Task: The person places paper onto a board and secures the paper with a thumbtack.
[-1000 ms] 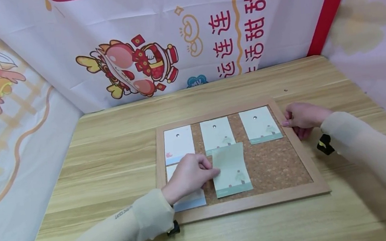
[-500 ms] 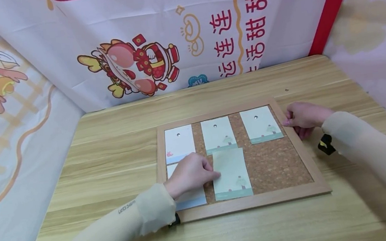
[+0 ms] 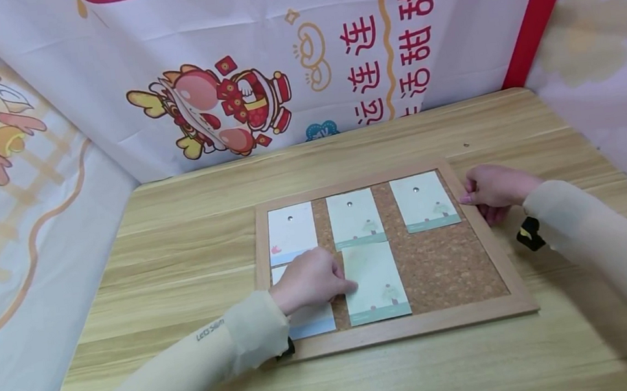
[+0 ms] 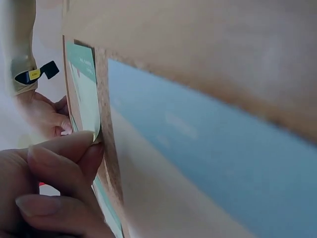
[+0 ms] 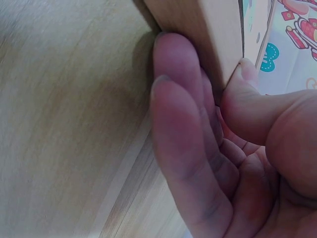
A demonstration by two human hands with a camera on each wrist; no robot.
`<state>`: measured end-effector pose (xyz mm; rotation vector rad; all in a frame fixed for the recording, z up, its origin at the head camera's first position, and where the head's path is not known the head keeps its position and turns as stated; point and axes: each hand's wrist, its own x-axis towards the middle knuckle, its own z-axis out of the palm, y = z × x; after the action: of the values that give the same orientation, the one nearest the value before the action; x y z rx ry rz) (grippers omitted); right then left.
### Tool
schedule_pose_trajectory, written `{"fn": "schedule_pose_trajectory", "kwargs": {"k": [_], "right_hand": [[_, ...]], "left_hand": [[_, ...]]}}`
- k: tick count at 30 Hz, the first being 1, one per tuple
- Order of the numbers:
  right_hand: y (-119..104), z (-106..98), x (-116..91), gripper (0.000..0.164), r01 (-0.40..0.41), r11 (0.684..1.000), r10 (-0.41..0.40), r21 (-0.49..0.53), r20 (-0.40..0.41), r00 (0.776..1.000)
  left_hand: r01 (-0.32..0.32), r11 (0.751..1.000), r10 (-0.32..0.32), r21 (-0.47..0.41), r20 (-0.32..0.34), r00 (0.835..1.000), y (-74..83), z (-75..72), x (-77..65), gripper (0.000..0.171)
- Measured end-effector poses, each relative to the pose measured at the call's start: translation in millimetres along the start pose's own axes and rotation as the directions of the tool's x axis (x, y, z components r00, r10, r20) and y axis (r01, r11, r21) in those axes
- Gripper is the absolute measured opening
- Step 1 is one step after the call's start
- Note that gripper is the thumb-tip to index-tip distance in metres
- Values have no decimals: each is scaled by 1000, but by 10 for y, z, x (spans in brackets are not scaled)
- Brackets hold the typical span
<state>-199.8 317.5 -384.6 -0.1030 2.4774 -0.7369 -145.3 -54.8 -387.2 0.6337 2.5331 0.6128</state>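
Observation:
A cork board [image 3: 446, 267] with a wooden frame lies on the table. My left hand [image 3: 311, 279] pinches the left edge of a pale green note card [image 3: 373, 279] lying over the lower middle of the cork. In the left wrist view, thumb and finger hold that card's [image 4: 84, 94] edge, which bends up slightly. My right hand [image 3: 495, 189] grips the frame's right side; in the right wrist view its thumb lies on top of the frame [image 5: 198, 34], with fingers against the outer side and underneath. A blue-edged card [image 3: 314, 322] is partly hidden under my left hand.
Along the board's top row are a white card [image 3: 291, 234] and two green-edged cards [image 3: 354, 220], [image 3: 426, 201], each with a silver pushpin. A tiny object [image 3: 466, 145] lies on the table [image 3: 189, 237] behind the board. Printed cloth [image 3: 243, 8] hangs around the table.
The pinched green card has come down and flattened onto the cork, just below the top middle card. My left hand shifted slightly with it. My right hand has stayed on the frame.

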Motion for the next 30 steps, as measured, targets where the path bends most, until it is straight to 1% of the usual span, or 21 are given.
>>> {"fn": "schedule_pose_trajectory", "kwargs": {"k": [6,8,10,12,14,15,16,17,18,19,20,21,22,23,24,26,28,30], "right_hand": [[-9,-2,-6,21,3,1000,-3,3,-1,1000],[-9,-3,-6,21,3,1000,-3,0,-1,1000],[-10,-3,-7,22,2,1000,-2,-2,0,1000],[-10,-4,-6,22,0,1000,0,-3,1,1000],[-10,-3,-4,22,-3,1000,3,-1,4,1000],[-10,-3,-3,22,-4,1000,4,0,5,1000],[-13,-2,0,22,-5,1000,5,1,7,1000],[-15,-1,4,22,-6,1000,6,-1,8,1000],[-16,0,7,22,-6,1000,6,-3,9,1000],[-18,2,11,22,-5,1000,5,-5,11,1000],[-20,3,14,22,-4,1000,4,-8,10,1000],[-21,4,18,22,-3,1000,3,-11,9,1000],[-21,6,22,22,-4,1000,4,-14,8,1000],[-21,7,25,22,-7,1000,7,-16,7,1000],[-22,7,28,23,-8,1000,8,-16,6,1000],[-19,7,31,23,-14,1000,14,-13,4,1000],[-14,6,32,23,-18,1000,18,-10,4,1000],[-5,7,32,23,-16,1000,16,-6,6,1000]], "left_hand": [[1,999,-2,38,14,1000,25,-13,1,44],[4,998,-5,68,17,1000,27,-10,3,45],[3,994,-3,113,4,1000,32,-5,5,47],[-14,985,17,170,-15,1000,45,3,0,49],[-53,972,65,231,-45,997,72,11,-16,42],[-81,958,102,275,-62,993,88,16,-27,36],[-111,939,143,326,-76,987,103,21,-42,29],[-147,914,193,379,-87,977,113,29,-57,22],[-178,883,241,434,-95,966,122,36,-72,15],[-205,848,289,488,-103,952,128,45,-88,13],[-224,812,330,539,-107,938,128,54,-101,15],[-237,782,360,577,-107,927,127,64,-114,19],[-248,761,381,599,-104,919,126,71,-126,21],[-258,749,395,610,-98,913,122,77,-136,23],[-264,748,395,609,-89,914,120,82,-147,25],[-273,758,389,592,-75,918,114,89,-167,33],[-280,772,380,570,-62,923,113,91,-185,41],[-278,787,365,551,-53,930,113,97,-206,45]]}}
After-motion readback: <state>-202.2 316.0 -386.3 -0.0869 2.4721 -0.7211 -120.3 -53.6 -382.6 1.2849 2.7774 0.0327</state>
